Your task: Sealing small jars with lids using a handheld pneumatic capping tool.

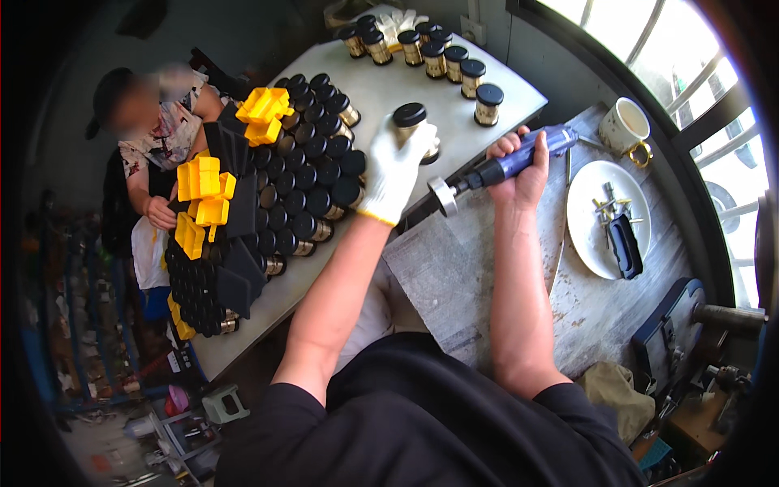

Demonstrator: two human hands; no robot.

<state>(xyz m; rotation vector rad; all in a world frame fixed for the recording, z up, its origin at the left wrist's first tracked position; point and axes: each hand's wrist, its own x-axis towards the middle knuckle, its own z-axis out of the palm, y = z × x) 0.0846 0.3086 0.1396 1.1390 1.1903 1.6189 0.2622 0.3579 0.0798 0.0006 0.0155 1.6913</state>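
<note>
My left hand [389, 174], in a white knitted glove, is closed around a cylindrical metal piece with a black cap [410, 114] above the pale table. Part of that piece is hidden behind the glove fingers. Bare and wrapped round a blue handheld power driver [507, 166], my right hand [526, 174] is over the grey board to the right. The driver has a black front section and ends in a round metal head [442, 197], which points left and sits apart from the capped piece.
Many black-capped cylinders [304, 174] crowd the table's left, with yellow plastic parts [264, 114] on top. More capped cylinders [488, 104] line the far edge. At right are a white plate [584, 231] of metal parts and a mug [625, 126]. Another person [166, 122] sits left.
</note>
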